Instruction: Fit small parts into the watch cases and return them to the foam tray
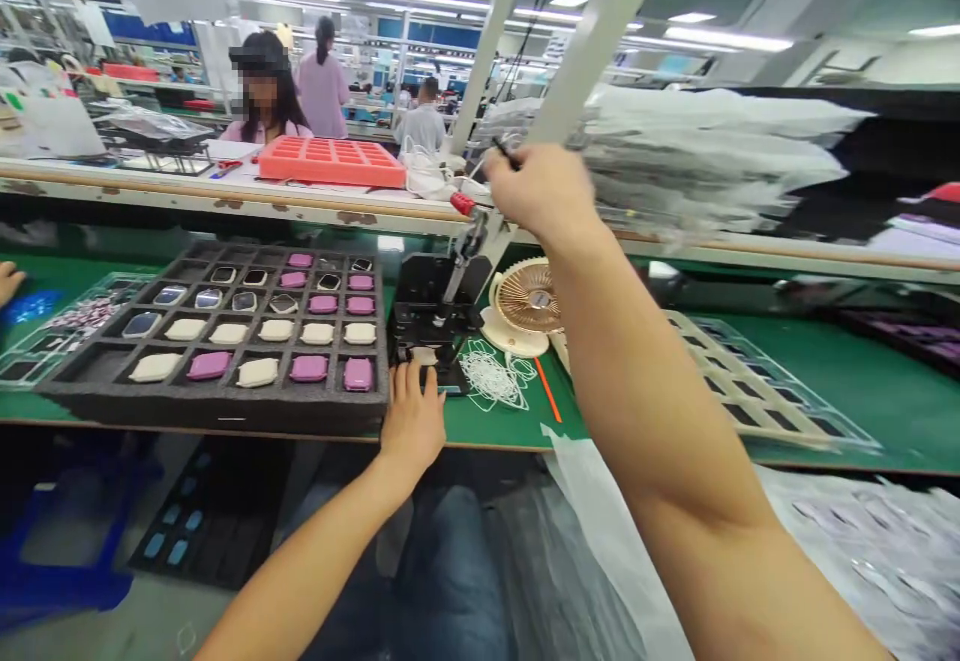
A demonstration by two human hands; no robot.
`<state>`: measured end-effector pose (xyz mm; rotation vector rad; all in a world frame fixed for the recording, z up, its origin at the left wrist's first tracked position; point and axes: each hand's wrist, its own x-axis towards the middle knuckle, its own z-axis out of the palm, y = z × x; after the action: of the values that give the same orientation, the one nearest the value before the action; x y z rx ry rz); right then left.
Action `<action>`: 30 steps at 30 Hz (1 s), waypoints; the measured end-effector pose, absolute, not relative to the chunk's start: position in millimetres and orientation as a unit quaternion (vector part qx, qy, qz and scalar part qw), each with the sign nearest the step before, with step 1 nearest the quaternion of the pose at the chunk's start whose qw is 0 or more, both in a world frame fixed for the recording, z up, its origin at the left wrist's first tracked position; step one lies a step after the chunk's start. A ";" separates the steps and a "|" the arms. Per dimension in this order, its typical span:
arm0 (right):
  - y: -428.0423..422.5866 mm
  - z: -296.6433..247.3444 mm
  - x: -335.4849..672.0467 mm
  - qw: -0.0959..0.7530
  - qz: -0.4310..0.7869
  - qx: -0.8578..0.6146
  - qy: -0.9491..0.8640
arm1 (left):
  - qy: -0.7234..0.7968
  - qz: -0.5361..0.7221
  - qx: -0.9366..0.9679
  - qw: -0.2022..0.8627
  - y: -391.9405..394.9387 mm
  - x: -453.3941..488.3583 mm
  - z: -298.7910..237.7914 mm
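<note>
My left hand (414, 419) rests palm down at the foot of a black toggle press (431, 306), fingers stretched forward. Just beyond its fingertips a small pale piece (424, 355) sits in the press; whether the fingers touch it is unclear. The press has a metal lever with a red grip (463, 204). My right hand (544, 189) is raised at shelf height, up and right of that grip. Its fingers are closed around a thin black stick (505, 153), most of it hidden by the hand. Left of the press stands a dark foam tray (225, 406) with cream and purple cases and dark-faced watch pieces.
A small fan (534, 299), tangled white string (495, 376) and an orange stick (547, 389) lie right of the press. Above runs a shelf edge (187, 193) with a red tray (330, 163) and stacked wrapped sheets (697, 161). Another person's hand (9, 281) shows at far left.
</note>
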<state>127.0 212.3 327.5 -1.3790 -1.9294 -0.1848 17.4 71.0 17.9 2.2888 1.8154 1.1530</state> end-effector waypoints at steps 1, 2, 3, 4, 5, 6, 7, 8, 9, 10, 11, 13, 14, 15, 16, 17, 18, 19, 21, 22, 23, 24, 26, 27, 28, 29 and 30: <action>223.4 326.3 126.5 0.346 -0.021 -0.546 -0.763 | 0.577 0.365 0.730 -0.007 65.6 16.5 16.2; 230.9 325.0 123.5 0.321 0.030 -0.563 -0.761 | 0.576 0.363 0.732 -0.013 60.9 15.9 14.2; 234.6 323.5 119.3 0.300 0.072 -0.578 -0.756 | 0.575 0.361 0.734 -0.019 57.1 15.4 12.1; 234.2 321.8 115.1 0.285 0.097 -0.573 -0.762 | 0.575 0.358 0.735 -0.025 54.4 15.1 10.0; 229.9 319.2 111.7 0.286 0.102 -0.558 -0.772 | 0.574 0.356 0.737 -0.029 52.6 15.0 8.2; 221.8 315.1 109.7 0.303 0.087 -0.537 -0.782 | 0.574 0.353 0.738 -0.033 51.6 14.8 6.5; 210.4 308.7 109.4 0.335 0.056 -0.513 -0.789 | 0.574 0.351 0.739 -0.035 51.3 14.6 5.1; 196.2 299.6 110.3 0.375 0.016 -0.489 -0.787 | 0.574 0.349 0.740 -0.036 51.5 14.2 3.8; 180.1 287.3 112.3 0.418 -0.023 -0.470 -0.777 | 0.573 0.347 0.742 -0.037 52.0 13.8 2.6; 163.0 272.1 114.6 0.457 -0.053 -0.457 -0.762 | 0.571 0.346 0.743 -0.037 53.0 13.4 1.3; 146.4 254.3 116.8 0.489 -0.067 -0.454 -0.741 | 0.569 0.345 0.746 -0.037 54.5 13.2 -0.1; 118.5 215.9 119.3 0.536 -0.060 -0.454 -0.709 | 0.564 0.343 0.751 -0.037 58.0 14.3 -2.7; 108.6 197.9 119.5 0.549 -0.046 -0.454 -0.700 | 0.562 0.342 0.752 -0.039 59.5 15.7 -3.4; 101.5 182.5 119.0 0.554 -0.029 -0.454 -0.697 | 0.563 0.341 0.752 -0.040 60.0 17.4 -3.2; 96.9 170.8 118.1 0.556 -0.013 -0.452 -0.698 | 0.566 0.341 0.750 -0.040 58.7 18.9 -1.7; 93.8 163.2 117.2 0.557 -0.001 -0.448 -0.699 | 0.568 0.342 0.747 -0.037 55.0 19.6 1.2; 91.5 159.5 116.5 0.561 0.005 -0.445 -0.698 | 0.568 0.347 0.746 -0.027 48.5 18.7 5.7; 89.1 158.9 116.3 0.574 0.004 -0.441 -0.689 | 0.559 0.356 0.749 -0.010 39.0 15.6 11.7; 83.0 161.8 118.8 0.630 0.004 -0.453 -0.631 | 0.512 0.385 0.767 0.039 13.0 0.4 27.5; 79.2 162.5 121.6 0.666 0.018 -0.467 -0.581 | 0.468 0.404 0.784 0.063 -1.7 -12.4 37.0; 75.1 161.3 125.3 0.701 0.055 -0.482 -0.523 | 0.433 0.424 0.792 0.072 -15.8 -29.2 47.7; 70.8 157.9 129.2 0.725 0.110 -0.489 -0.472 | 0.406 0.454 0.791 0.047 -28.0 -50.4 59.9; 62.0 144.6 136.2 0.734 0.252 -0.478 -0.412 | 0.437 0.496 0.747 -0.072 -41.5 -105.8 89.0; 57.6 135.7 138.6 0.725 0.314 -0.465 -0.400 | 0.493 0.493 0.705 -0.129 -41.2 -139.1 105.4; 53.4 126.1 140.0 0.714 0.359 -0.455 -0.393 | 0.586 0.458 0.648 -0.166 -35.9 -174.2 122.1; 49.6 116.1 140.8 0.706 0.387 -0.451 -0.386 | 0.690 0.397 0.577 -0.181 -26.3 -209.4 138.1; 46.2 106.2 141.1 0.700 0.398 -0.458 -0.377 | 0.775 0.309 0.525 -0.170 -13.6 -242.8 152.6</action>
<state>141.1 46.2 106.2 -1.0212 -0.8390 0.8869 -242.8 -13.6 152.6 1.8543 2.7393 1.0911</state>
